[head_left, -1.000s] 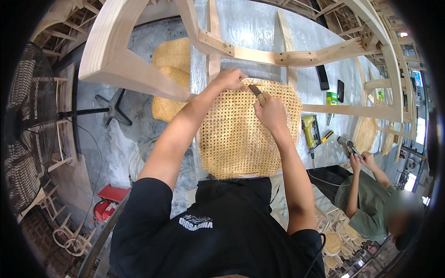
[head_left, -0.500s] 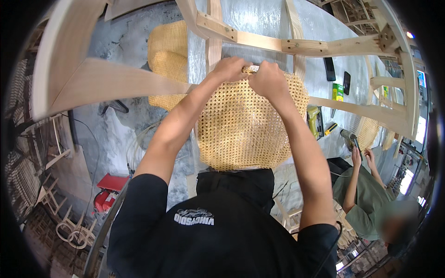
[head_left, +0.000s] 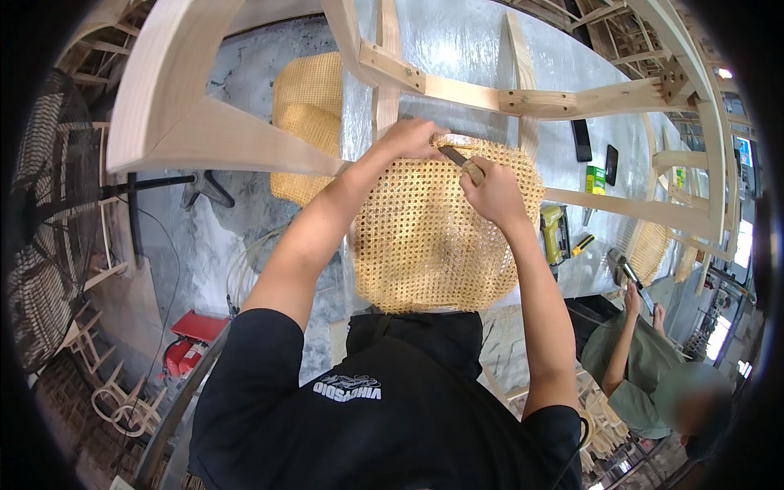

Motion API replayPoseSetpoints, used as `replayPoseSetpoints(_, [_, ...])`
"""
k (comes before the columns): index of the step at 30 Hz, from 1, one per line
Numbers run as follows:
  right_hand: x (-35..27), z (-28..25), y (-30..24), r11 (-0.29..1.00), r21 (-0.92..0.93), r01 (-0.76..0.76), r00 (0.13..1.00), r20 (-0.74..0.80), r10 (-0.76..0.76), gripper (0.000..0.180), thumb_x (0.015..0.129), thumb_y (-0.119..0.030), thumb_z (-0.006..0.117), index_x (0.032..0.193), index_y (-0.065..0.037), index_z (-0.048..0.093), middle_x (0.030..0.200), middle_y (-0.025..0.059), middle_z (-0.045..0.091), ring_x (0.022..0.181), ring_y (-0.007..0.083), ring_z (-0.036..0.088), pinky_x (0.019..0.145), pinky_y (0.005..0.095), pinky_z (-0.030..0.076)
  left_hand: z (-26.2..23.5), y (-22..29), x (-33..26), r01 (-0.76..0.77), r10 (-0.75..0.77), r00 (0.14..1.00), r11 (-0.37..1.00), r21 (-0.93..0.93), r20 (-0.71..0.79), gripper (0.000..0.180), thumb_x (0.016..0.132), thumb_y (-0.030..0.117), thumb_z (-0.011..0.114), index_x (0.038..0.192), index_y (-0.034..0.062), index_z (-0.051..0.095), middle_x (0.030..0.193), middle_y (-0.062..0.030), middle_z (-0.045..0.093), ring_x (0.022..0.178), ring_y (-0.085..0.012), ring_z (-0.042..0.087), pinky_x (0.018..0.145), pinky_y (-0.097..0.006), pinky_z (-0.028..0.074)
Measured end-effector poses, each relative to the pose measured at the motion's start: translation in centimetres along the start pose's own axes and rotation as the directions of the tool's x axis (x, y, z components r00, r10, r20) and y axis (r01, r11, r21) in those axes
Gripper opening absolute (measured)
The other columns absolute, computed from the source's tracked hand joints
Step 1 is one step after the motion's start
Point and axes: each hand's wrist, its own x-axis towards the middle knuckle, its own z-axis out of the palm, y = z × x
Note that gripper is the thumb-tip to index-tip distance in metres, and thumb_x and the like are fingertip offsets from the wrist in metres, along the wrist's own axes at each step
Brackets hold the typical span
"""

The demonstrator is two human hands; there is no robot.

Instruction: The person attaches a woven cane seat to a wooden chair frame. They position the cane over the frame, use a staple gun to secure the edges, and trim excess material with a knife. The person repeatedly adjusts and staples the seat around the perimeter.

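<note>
A woven cane seat panel (head_left: 433, 237) lies on a silver-covered table in front of me, under a pale wooden chair frame (head_left: 490, 98). My left hand (head_left: 412, 139) presses on the panel's far edge, fingers curled over it. My right hand (head_left: 490, 192) is closed around a small wooden-handled tool (head_left: 461, 162) whose dark blade points toward my left hand at the panel's far rim.
Another cane piece (head_left: 306, 122) lies at the far left of the table (head_left: 457, 41). A yellow power tool (head_left: 555, 233), a green box (head_left: 595, 179) and two dark phones rest at the right. A person in green (head_left: 645, 367) sits at the lower right. A fan (head_left: 49, 245) stands at the left.
Both hands stayed at the panel's far edge. The view shifted, and the tool in my right hand now shows between the two hands again.
</note>
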Motion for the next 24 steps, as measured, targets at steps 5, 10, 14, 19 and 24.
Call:
replayPoseSetpoints(5, [1.6, 0.0, -2.9, 0.987, -0.161, -0.016, 0.995, 0.091, 0.031, 0.022, 0.083, -0.017, 0.062, 0.080, 0.005, 0.067, 0.068, 0.0270, 0.064, 0.066, 0.0440, 0.065, 0.067, 0.0492, 0.055, 0.5, -0.2, -0.5, -0.021, 0.020, 0.999, 1.000, -0.012, -0.029, 0.064, 0.073, 0.043, 0.083, 0.127, 0.0119, 0.066, 0.116, -0.0155, 0.070, 0.109, -0.0346, 0.066, 0.091, -0.047, 0.052])
replayPoseSetpoints(10, [4.6, 1.4, -6.5, 0.977, -0.208, 0.052, 0.998, 0.053, -0.042, 0.031, 0.084, -0.022, 0.060, 0.084, 0.008, 0.067, 0.086, 0.0324, 0.067, 0.082, 0.0473, 0.067, 0.078, 0.0516, 0.055, 0.9, -1.4, 0.1, -0.040, 0.043, 0.994, 0.999, 0.029, -0.097, 0.054, 0.074, 0.047, 0.081, 0.116, 0.0131, 0.071, 0.108, -0.0131, 0.072, 0.096, -0.0307, 0.069, 0.086, -0.047, 0.055])
replayPoseSetpoints(14, [6.2, -0.7, -6.1, 0.941, -0.335, -0.040, 0.957, 0.259, 0.134, 0.035, 0.085, -0.027, 0.062, 0.098, 0.005, 0.068, 0.100, 0.0304, 0.067, 0.091, 0.0447, 0.067, 0.084, 0.0489, 0.055, 1.5, -1.7, 0.6, -0.067, 0.065, 0.996, 0.997, -0.039, -0.053, 0.063, 0.074, 0.051, 0.081, 0.125, 0.0158, 0.068, 0.120, -0.0134, 0.069, 0.105, -0.0295, 0.068, 0.092, -0.046, 0.053])
replayPoseSetpoints(19, [-5.5, -3.6, 1.2, 0.993, -0.066, 0.101, 0.995, 0.001, -0.101, 0.037, 0.094, -0.026, 0.060, 0.119, 0.000, 0.062, 0.115, 0.0237, 0.066, 0.094, 0.0348, 0.070, 0.084, 0.0433, 0.054, 0.5, 0.5, 1.1, 0.015, -0.015, 0.997, 1.000, -0.003, 0.070, 0.079, 0.072, 0.053, 0.083, 0.138, 0.0169, 0.059, 0.137, -0.0147, 0.060, 0.124, -0.0313, 0.059, 0.105, -0.045, 0.046])
replayPoseSetpoints(24, [-26.3, 0.9, 6.0, 0.911, 0.376, -0.168, 0.759, -0.540, 0.362, 0.041, 0.095, -0.012, 0.064, 0.131, 0.003, 0.054, 0.122, 0.0191, 0.064, 0.109, 0.0270, 0.063, 0.095, 0.0372, 0.048, 0.2, 1.0, 0.4, 0.051, -0.052, 0.997, 0.999, 0.015, 0.063, 0.076, 0.074, 0.051, 0.082, 0.139, 0.0210, 0.058, 0.136, -0.0116, 0.061, 0.124, -0.0310, 0.059, 0.107, -0.045, 0.046])
